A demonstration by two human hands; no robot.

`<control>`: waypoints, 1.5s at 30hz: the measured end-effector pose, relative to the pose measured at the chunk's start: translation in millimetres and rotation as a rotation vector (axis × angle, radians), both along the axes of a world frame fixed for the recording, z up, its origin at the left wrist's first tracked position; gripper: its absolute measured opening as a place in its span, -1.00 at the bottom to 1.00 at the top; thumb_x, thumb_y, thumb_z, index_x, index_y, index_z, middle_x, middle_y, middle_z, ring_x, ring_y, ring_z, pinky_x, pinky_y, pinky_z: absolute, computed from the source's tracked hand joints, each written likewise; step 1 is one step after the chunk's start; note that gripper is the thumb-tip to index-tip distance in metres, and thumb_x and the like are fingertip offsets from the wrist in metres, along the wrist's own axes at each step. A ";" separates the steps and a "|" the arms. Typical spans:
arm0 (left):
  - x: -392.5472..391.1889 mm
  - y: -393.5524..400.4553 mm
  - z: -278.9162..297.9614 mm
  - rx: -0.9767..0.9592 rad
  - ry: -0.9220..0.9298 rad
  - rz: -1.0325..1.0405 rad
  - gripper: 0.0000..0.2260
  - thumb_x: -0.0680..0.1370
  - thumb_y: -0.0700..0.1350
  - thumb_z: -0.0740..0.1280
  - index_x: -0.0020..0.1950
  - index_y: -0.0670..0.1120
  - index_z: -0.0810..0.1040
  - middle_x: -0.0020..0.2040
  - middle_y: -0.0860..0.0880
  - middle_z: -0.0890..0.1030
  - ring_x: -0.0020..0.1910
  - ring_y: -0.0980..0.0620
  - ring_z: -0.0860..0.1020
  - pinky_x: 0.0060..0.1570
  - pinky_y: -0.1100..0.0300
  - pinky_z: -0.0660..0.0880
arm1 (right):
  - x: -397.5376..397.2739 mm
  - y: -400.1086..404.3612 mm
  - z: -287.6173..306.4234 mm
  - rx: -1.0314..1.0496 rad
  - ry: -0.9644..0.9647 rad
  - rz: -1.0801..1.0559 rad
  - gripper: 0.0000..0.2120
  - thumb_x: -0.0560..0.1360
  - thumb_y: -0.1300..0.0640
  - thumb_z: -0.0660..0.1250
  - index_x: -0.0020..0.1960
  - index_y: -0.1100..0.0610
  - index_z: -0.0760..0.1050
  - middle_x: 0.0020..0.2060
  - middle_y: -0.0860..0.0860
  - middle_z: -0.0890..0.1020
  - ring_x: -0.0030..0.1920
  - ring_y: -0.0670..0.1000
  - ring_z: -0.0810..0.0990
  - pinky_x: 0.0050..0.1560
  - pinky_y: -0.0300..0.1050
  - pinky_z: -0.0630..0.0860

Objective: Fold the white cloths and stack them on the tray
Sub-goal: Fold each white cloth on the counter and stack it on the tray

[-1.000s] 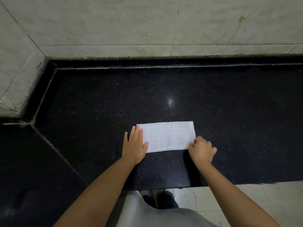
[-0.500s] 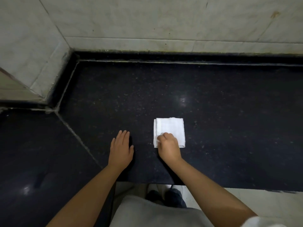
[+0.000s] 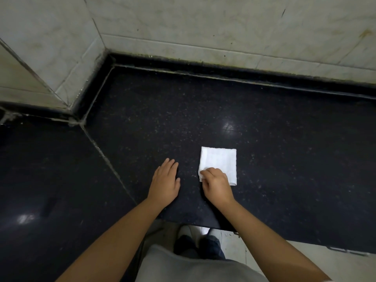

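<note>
Now the white cloth (image 3: pixel 219 162) is a small folded square. It lies flat on the black counter (image 3: pixel 284 159), close to the front edge and well away from the back edge by the wall (image 3: pixel 203 27). Lots of bare counter shows behind it and out to the right. To the left, a thin seam (image 3: pixel 105 159) runs from the back corner toward the front edge.

The right hand (image 3: pixel 216 184) sits on the near left corner of the cloth. Its fingers are curled and pinch that corner. The left hand (image 3: pixel 165 183) lies flat on the counter just beside the cloth, not touching it. Its fingers are straight and close together, and it holds nothing. Both arms reach in over the front edge.

One second ago the cloth was a long strip with a hand at each end. Since then it has been folded in half. The left hand came off it, and the right hand went to the near corner.
</note>
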State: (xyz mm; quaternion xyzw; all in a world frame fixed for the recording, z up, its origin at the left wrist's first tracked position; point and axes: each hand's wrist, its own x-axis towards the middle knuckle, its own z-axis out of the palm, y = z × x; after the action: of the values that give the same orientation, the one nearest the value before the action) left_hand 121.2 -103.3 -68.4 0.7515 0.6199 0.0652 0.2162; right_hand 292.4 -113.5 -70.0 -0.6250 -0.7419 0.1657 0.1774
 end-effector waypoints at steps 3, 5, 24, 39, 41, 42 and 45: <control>0.1 1.0 -2.6 0.031 -0.016 -0.026 -0.54 0.61 -0.10 0.12 0.49 -0.17 0.13 0.52 -0.08 0.15 0.53 -0.01 0.02 0.49 0.11 0.00 | 10.9 -4.7 1.8 -0.013 -0.029 0.091 -0.70 0.22 0.37 0.36 -0.05 0.28 0.59 -0.23 0.14 0.66 -0.25 0.16 0.64 -0.24 -0.02 0.61; 3.3 2.9 -4.0 0.040 -0.025 -0.047 -0.55 0.60 -0.12 0.14 0.47 -0.18 0.18 0.50 -0.09 0.19 0.52 -0.03 0.07 0.48 0.10 0.04 | 24.7 -7.2 8.5 0.066 -0.089 0.112 -0.68 0.20 0.33 0.34 -0.05 0.26 0.59 -0.21 0.11 0.67 -0.19 0.10 0.63 -0.19 -0.07 0.59; 81.0 18.5 -19.6 0.436 -0.027 -0.447 -0.88 0.27 -0.23 0.39 -0.23 -0.09 0.61 -0.28 -0.01 0.61 -0.22 -0.01 0.53 -0.11 0.19 0.29 | 82.3 -5.3 40.0 -0.208 0.118 -0.189 -0.74 0.41 0.39 0.24 0.04 0.29 0.60 0.05 0.20 0.64 0.10 0.11 0.58 0.03 -0.48 0.28; 413.6 -43.5 94.7 0.785 -0.253 -1.062 -0.84 0.45 -0.14 0.15 0.01 -0.07 0.38 -0.21 -0.11 0.58 -0.17 -0.01 0.32 -0.35 0.13 0.49 | 397.1 -191.7 143.1 0.020 -0.155 -0.388 -0.84 0.48 0.19 0.28 -0.07 0.25 0.59 -0.13 0.18 0.57 -0.05 0.18 0.56 -0.08 -0.02 0.50; 471.8 -68.3 113.9 0.804 -0.284 -1.137 -0.84 0.48 -0.12 0.12 0.03 -0.08 0.36 -0.22 -0.12 0.58 -0.19 -0.01 0.31 -0.33 0.08 0.46 | 448.5 -226.1 164.6 0.025 -0.195 -0.407 -0.82 0.49 0.18 0.28 -0.06 0.26 0.59 -0.11 0.19 0.57 -0.04 0.17 0.54 -0.04 -0.03 0.45; 500.0 -80.5 123.2 0.805 -0.294 -1.166 -0.84 0.49 -0.12 0.10 0.04 -0.09 0.36 -0.23 -0.12 0.57 -0.20 0.00 0.31 -0.34 0.09 0.48 | 472.7 -242.0 175.6 0.027 -0.215 -0.430 -0.82 0.49 0.18 0.28 -0.05 0.28 0.59 -0.11 0.19 0.56 -0.04 0.16 0.54 -0.04 -0.04 0.42; 578.1 -113.0 147.3 0.785 -0.313 -1.242 -0.82 0.49 -0.13 0.08 0.06 -0.10 0.35 -0.22 -0.12 0.56 -0.22 -0.01 0.34 -0.38 0.13 0.51 | 537.1 -285.8 205.6 0.028 -0.259 -0.513 -0.79 0.51 0.20 0.25 -0.01 0.32 0.58 -0.08 0.21 0.55 -0.02 0.14 0.51 -0.02 -0.10 0.33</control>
State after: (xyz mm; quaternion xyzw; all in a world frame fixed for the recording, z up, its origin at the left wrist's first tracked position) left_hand 699.2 -216.3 78.9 0.9669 -0.0251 0.2537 0.0147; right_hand 829.5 -399.2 135.6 -0.8056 -0.5784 0.0237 0.1259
